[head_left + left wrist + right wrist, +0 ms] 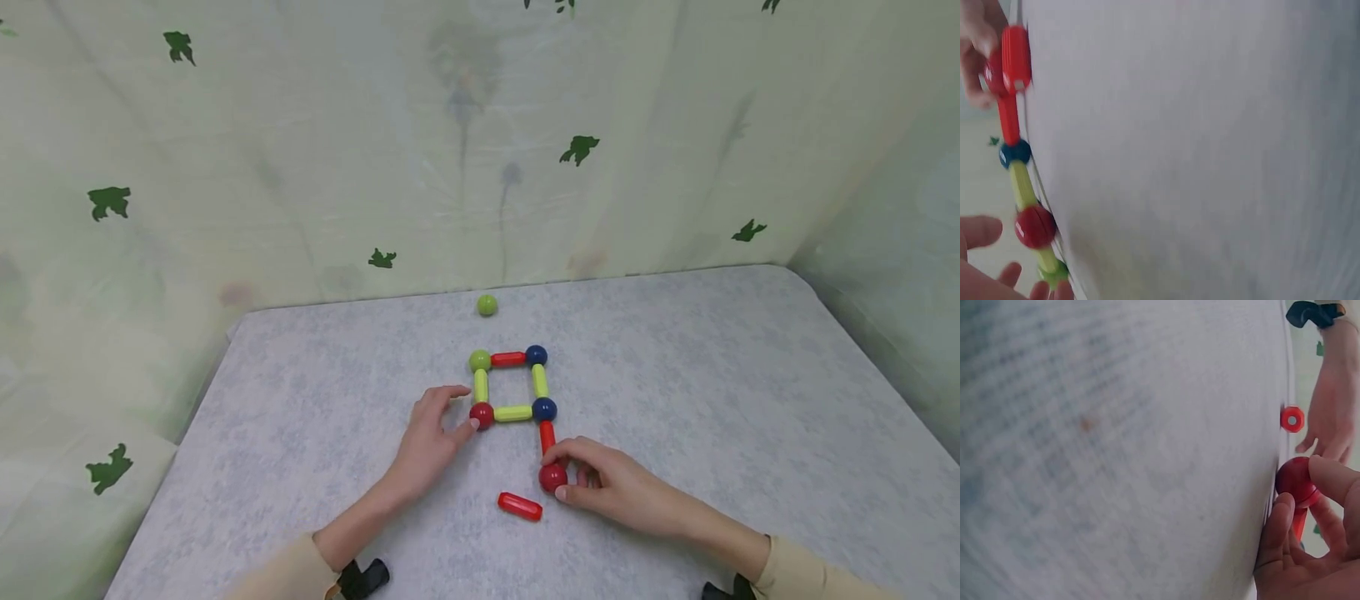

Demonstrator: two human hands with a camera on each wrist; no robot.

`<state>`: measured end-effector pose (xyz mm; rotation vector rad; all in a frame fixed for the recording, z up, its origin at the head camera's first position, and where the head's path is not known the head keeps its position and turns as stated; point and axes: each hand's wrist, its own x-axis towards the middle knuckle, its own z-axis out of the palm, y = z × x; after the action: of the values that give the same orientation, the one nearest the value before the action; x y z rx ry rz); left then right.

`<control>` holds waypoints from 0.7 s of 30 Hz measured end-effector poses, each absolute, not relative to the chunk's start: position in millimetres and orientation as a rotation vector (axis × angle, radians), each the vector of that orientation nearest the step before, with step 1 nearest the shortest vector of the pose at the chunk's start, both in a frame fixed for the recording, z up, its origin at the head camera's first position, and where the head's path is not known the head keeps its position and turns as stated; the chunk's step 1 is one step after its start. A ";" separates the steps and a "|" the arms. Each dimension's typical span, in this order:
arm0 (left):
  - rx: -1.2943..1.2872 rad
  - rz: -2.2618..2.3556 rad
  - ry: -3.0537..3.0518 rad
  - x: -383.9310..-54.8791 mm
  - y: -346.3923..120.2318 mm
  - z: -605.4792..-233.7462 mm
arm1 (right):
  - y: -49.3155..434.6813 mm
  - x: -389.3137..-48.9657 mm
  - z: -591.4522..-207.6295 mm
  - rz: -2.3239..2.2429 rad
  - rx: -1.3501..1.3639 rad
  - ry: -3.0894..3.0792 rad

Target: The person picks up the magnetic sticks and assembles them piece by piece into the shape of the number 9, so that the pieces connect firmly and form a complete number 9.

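Note:
My right hand (615, 487) pinches a red ball (552, 478) between thumb and fingers, also seen in the right wrist view as a red ball (1295, 479). A red rod (547, 435) joins that ball to a dark blue ball (544, 409), a corner of a square of rods and balls. My left hand (427, 442) is beside the square's near left corner, a second red ball (482, 415). In the left wrist view its thumb and fingers are spread apart, with a gap to that red ball (1035, 227).
A loose red rod (519, 507) lies on the grey cloth-covered table (712, 375), between the forearms. Behind the square sits a single green ball (487, 305). A pale curtain with green bird shapes (580, 150) hangs along the table's far edge.

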<state>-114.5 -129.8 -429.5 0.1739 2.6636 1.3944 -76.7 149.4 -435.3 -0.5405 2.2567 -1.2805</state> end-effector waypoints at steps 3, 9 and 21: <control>0.250 1.408 2.710 -100.4 -125.1 -424.7 | 149.6 -77.8 -436.2 -1.264 -0.556 2.269; 0.548 1.221 2.702 -78.7 -120.1 -422.3 | 149.2 -77.8 -437.2 -1.256 -0.557 2.272; 0.830 0.868 2.487 -63.7 -114.9 -427.7 | 150.1 -76.5 -435.2 -1.300 -0.541 2.223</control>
<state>-63.7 -114.9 -427.7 0.8299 2.4874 0.8680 -76.5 150.1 -435.2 -0.5414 2.2226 -1.2999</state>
